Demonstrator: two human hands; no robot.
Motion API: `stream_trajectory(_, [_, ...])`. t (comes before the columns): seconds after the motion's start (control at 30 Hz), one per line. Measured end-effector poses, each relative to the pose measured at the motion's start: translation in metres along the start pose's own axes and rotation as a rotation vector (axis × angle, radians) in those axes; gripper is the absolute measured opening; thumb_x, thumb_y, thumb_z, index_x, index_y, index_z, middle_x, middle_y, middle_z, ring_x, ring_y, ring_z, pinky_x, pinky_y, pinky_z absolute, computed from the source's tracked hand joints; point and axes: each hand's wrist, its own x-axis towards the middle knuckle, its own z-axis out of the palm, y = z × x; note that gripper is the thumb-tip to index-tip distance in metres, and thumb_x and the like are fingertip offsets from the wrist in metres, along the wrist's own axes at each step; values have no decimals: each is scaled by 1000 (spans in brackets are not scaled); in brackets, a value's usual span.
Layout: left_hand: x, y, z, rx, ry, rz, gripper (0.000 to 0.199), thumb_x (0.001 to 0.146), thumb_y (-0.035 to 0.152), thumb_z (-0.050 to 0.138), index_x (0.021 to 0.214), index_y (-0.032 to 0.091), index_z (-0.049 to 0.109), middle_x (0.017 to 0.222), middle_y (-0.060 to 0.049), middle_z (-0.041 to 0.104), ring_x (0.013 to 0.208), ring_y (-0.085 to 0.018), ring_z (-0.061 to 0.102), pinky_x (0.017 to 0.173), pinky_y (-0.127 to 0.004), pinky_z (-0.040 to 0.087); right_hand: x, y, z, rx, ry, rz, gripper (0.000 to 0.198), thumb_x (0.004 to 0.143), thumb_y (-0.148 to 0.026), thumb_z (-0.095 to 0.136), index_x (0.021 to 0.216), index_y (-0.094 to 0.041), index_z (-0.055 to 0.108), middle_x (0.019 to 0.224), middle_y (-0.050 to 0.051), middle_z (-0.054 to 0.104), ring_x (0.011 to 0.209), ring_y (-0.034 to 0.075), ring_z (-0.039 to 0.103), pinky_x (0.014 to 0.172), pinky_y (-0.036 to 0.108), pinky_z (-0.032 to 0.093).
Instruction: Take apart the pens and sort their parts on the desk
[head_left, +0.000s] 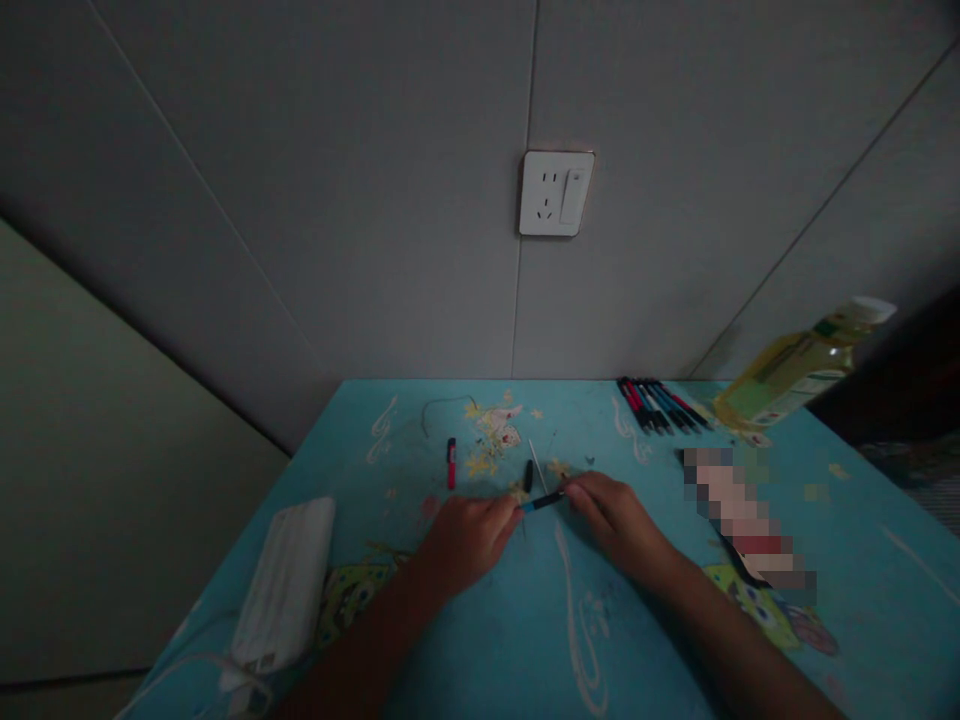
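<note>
Above the middle of the tablecloth, my left hand [469, 540] pinches the blue end of a blue-and-black pen [545, 501]. The fingers of my right hand [611, 515] close around its black end, so the pen spans both hands at a slight tilt. Just beyond it lie a short black pen part [528, 476] and a thin white stick [538, 466] that looks like a refill. Farther left is a short red pen part [451, 466] with a dark top. Both tips of the held pen are covered by fingers.
Several pens [660, 405] lie in a row at the back right, beside a tilted-looking bottle of yellow liquid [802, 370]. A blurred-out phone-like object [739, 520] rests at right. On the left is a white power bank [286, 580] with a cable [187, 660]. The wall holds a socket [556, 194].
</note>
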Motion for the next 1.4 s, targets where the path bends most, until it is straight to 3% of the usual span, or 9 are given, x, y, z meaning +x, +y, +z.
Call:
stream_trajectory(0.1, [-1,0,2,-2,-10,8,25,99,30,41,84,20,60,63,-1,66,55,-16,64,50,-26,37,1,3,-1,39,-16,13,27,98,-36,48,91,-21,69,83,4,69,78,18,63,76,30,49])
stream_trajectory(0.33, [0,0,1,-7,-4,14,27,99,29,40,84,20,61,63,-1,66,55,-16,64,51,-25,39,2,-5,-2,222,0,82,27,93,-38,57,113,-21,65,95,4,68,83,17,62,76,28,49])
stream_trajectory(0.47, [1,2,-3,4,21,-9,27,99,29,40,87,21,62,64,-1,67,56,-16,64,50,-26,38,2,-3,0,232,-50,143,34,99,-39,45,87,-18,69,75,1,65,71,16,60,70,27,48])
stream_trajectory(0.63, [1,3,-2,-10,-11,-26,30,100,29,38,82,20,60,62,-2,66,55,-16,64,51,-26,37,2,1,1,285,5,152,25,94,-38,55,104,-20,69,89,3,69,84,18,62,76,28,48])
stream_trajectory(0.83, [1,3,4,-102,-14,-46,34,101,30,34,83,18,60,63,-3,65,56,-15,62,53,-26,36,2,7,2,274,26,143,22,92,-37,59,101,-21,71,92,4,70,85,18,63,79,30,49])
stream_trajectory(0.93, [1,5,3,-213,-39,-84,37,101,32,33,79,18,60,61,-2,61,54,-15,59,54,-26,35,2,7,1,253,25,107,20,92,-36,59,101,-22,71,94,5,70,87,19,64,81,31,49])
stream_trajectory(1.03, [3,9,-2,-492,-59,-186,43,100,38,32,75,17,60,62,-2,59,58,-14,56,58,-26,36,3,5,-3,244,27,61,18,92,-34,59,100,-23,71,95,6,70,89,19,64,83,32,50])
stream_trajectory(1.2, [4,9,-4,-1139,-319,-509,60,95,61,27,72,16,60,47,6,32,43,-10,32,45,-23,26,4,6,-12,315,16,-28,17,94,-28,56,88,-22,70,100,6,70,96,19,64,88,33,49])
stream_trajectory(1.4, [7,1,2,-1137,-143,-627,49,91,61,42,71,18,54,50,8,31,46,-9,30,46,-23,21,5,34,-29,39,95,75,16,90,-25,53,93,-21,68,98,6,70,89,19,65,77,30,50])
